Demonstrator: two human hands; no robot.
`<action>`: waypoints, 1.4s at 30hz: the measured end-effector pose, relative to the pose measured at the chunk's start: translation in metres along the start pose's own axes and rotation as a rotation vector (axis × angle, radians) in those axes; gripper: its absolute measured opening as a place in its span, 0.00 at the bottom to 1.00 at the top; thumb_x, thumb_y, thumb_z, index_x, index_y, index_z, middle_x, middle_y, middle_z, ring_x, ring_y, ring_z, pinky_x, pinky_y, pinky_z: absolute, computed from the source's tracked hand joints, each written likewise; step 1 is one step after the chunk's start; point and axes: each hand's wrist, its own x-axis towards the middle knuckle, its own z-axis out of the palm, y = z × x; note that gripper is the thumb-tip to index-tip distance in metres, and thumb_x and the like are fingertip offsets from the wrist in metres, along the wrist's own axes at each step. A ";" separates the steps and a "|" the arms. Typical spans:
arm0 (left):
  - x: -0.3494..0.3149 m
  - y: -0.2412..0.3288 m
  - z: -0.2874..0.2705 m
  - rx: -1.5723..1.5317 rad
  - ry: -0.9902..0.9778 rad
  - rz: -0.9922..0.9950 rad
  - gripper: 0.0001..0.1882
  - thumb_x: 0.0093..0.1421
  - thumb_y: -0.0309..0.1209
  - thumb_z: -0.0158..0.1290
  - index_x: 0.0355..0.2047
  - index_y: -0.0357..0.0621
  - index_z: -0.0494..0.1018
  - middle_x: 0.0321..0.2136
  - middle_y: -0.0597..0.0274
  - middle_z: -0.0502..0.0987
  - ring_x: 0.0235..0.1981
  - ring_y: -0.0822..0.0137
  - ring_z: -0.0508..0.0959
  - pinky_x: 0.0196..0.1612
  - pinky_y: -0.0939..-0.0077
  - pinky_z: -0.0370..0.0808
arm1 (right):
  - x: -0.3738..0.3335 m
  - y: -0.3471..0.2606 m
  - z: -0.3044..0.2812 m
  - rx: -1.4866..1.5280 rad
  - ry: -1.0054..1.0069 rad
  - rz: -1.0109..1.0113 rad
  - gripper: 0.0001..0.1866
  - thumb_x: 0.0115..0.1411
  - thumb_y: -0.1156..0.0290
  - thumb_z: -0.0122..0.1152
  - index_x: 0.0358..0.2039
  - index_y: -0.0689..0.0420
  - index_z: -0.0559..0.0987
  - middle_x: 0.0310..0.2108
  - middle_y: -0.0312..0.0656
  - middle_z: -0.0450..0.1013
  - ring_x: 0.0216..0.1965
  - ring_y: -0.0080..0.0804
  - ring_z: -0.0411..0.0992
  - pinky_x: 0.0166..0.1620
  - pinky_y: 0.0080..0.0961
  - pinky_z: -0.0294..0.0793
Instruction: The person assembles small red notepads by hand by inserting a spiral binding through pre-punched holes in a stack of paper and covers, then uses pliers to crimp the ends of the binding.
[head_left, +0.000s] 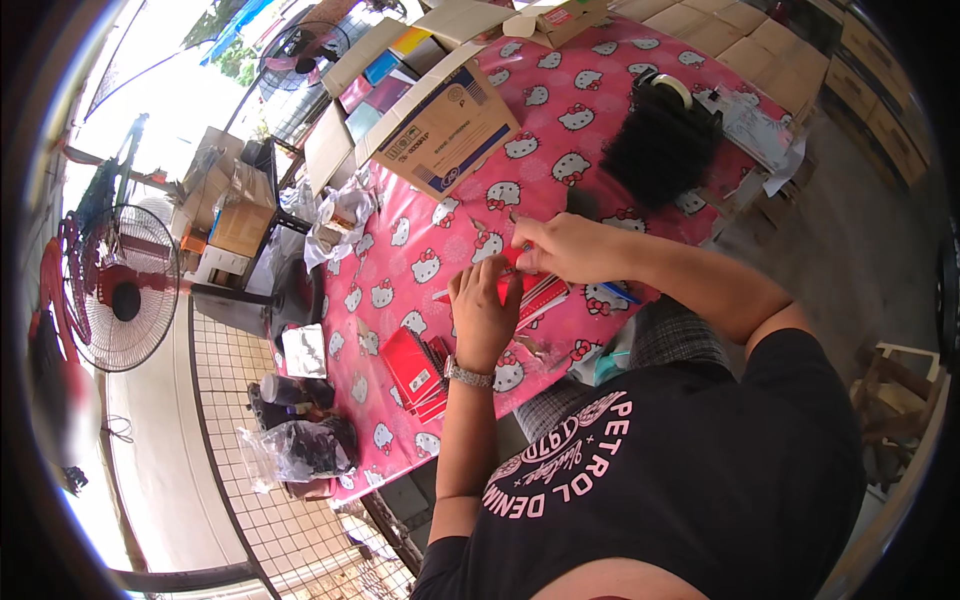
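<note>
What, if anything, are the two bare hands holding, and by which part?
The left hand and right hand seem to hold a small flat red piece; the exact part is hidden.

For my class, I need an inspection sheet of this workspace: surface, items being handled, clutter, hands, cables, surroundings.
Surface: pink patterned tablecloth.
Items being handled: red-and-white strips beneath the hands; red stack beside the left wrist.
Clutter: open cardboard box; black bristly bundle.
Hands: left hand and right hand close together over red material, fingers bent; exact grip unclear.
Cables: thin dark loop, possibly a cord, far left.
Surroundings: fan at left, stacked cartons at right.
</note>
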 end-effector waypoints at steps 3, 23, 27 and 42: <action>0.006 0.001 -0.005 -0.044 -0.063 -0.003 0.12 0.59 0.30 0.58 0.42 0.44 0.72 0.35 0.60 0.78 0.40 0.57 0.77 0.50 0.60 0.66 | 0.007 0.029 0.015 -0.135 0.198 -0.429 0.17 0.66 0.62 0.57 0.47 0.60 0.69 0.38 0.56 0.75 0.38 0.52 0.77 0.42 0.42 0.74; -0.003 -0.013 0.002 0.083 0.079 -0.095 0.14 0.55 0.33 0.63 0.38 0.42 0.75 0.36 0.58 0.76 0.43 0.52 0.73 0.49 0.57 0.67 | 0.075 0.102 -0.008 0.836 -0.332 -0.105 0.23 0.51 0.70 0.62 0.49 0.64 0.80 0.44 0.43 0.79 0.49 0.33 0.75 0.55 0.28 0.70; 0.004 -0.016 0.009 0.048 0.006 -0.053 0.15 0.54 0.36 0.64 0.40 0.49 0.75 0.38 0.61 0.76 0.44 0.55 0.72 0.49 0.58 0.65 | 0.070 0.085 -0.025 0.586 -0.383 -0.105 0.23 0.51 0.71 0.60 0.50 0.65 0.80 0.45 0.41 0.79 0.46 0.26 0.74 0.53 0.24 0.69; 0.009 -0.015 0.009 0.015 0.047 -0.104 0.20 0.54 0.39 0.65 0.42 0.44 0.72 0.37 0.59 0.77 0.43 0.53 0.73 0.49 0.57 0.67 | 0.077 0.064 -0.020 1.115 -0.543 -0.291 0.28 0.50 0.61 0.69 0.50 0.63 0.80 0.47 0.42 0.78 0.48 0.30 0.75 0.55 0.25 0.71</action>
